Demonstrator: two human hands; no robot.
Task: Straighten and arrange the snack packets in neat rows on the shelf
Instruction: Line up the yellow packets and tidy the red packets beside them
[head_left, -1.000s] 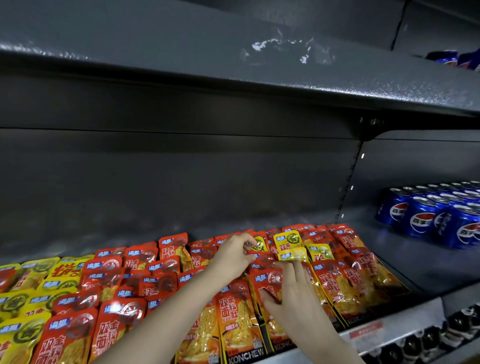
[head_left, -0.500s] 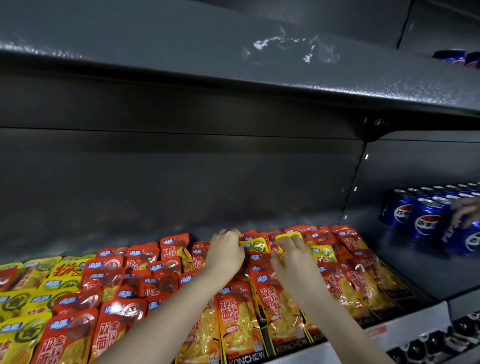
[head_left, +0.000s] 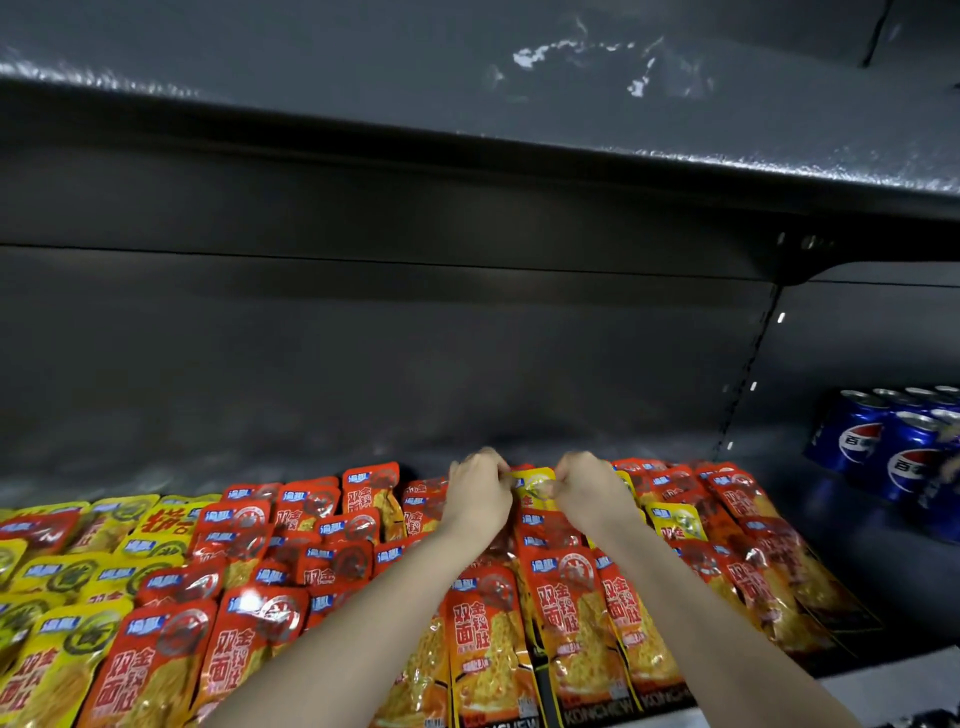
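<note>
So, the dark shelf (head_left: 857, 566) holds overlapping rows of red snack packets (head_left: 569, 613) across the middle and right. Yellow snack packets (head_left: 49, 670) are at far left, with a few yellow ones mixed in among the red on the right. Blue cola cans (head_left: 878, 447) stand upright in a group at far right, apart from the packets. An upper shelf (head_left: 467, 78) overhangs above. Both arms reach in to the back row. The left hand (head_left: 480, 499) and right hand (head_left: 589, 493) sit side by side with fingers curled, each pinching one side of a single yellow packet (head_left: 535, 486) near its top edge. That packet lies between the two hands, at the back of the middle rows, on top of red packets. The fingertips are blurred, so the exact grip is hard to tell.
</note>
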